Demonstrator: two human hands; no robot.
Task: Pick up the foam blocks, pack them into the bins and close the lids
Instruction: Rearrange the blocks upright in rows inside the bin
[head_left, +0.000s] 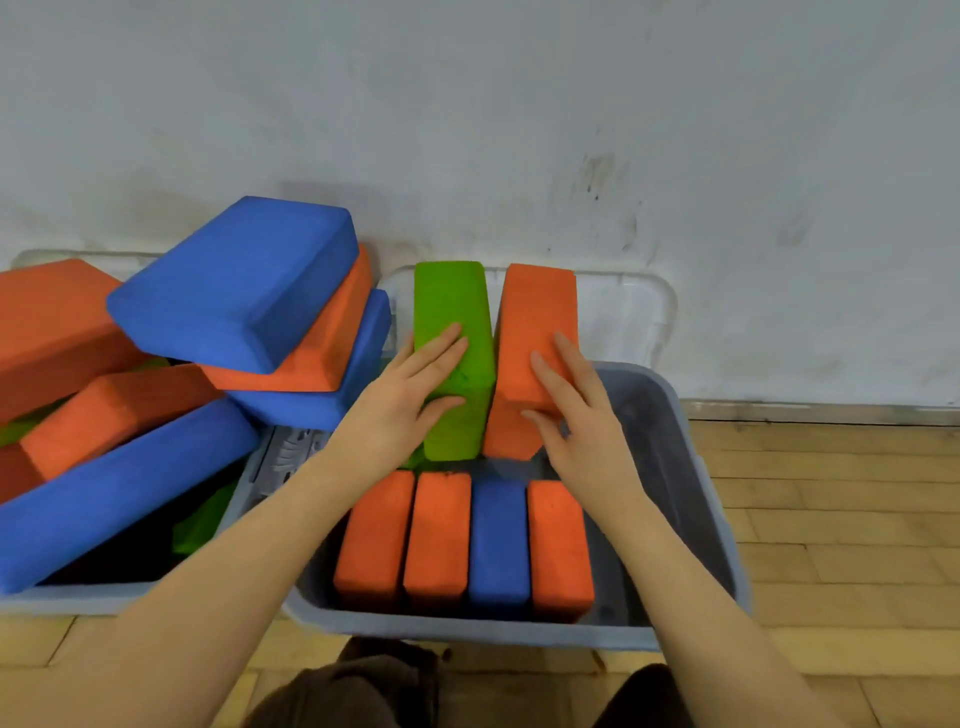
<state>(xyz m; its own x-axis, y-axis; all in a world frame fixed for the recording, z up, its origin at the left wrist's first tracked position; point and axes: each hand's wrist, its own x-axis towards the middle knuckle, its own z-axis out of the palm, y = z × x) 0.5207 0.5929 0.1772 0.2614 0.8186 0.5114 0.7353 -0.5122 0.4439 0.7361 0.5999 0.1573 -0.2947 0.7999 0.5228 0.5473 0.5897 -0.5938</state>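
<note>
Floor (831, 519) is light wood parquet; scuffed whitish wall (571, 130) behind, both bins pushed up against it.

Left bin (78, 597) — grey plastic, overfilled: blue and orange foam blocks heaped at angles above the rim, green ones underneath. Top blue block (234, 283) lies tilted on an orange one.

Left hand (405, 400) grips the green block (457, 358): fingers fairly straight over its top face, thumb hooked round the near side. Block stands tilted on its end at the back of the right bin.

Right hand (571, 410) on the orange block (535, 343) just beside the green one, touching it low down — fingers spread and slightly bent over its face and right edge, a loose grip; thumb side hard to read.

Right bin (696, 467): grey plastic, rounded corners, translucent lid (623, 312) leaning up against the wall. Front row packed on edge, side by side: orange (374, 535), orange (439, 540), blue (498, 545), orange (558, 551). All blocks are matte, grainy foam bricks with rounded edges.
</note>
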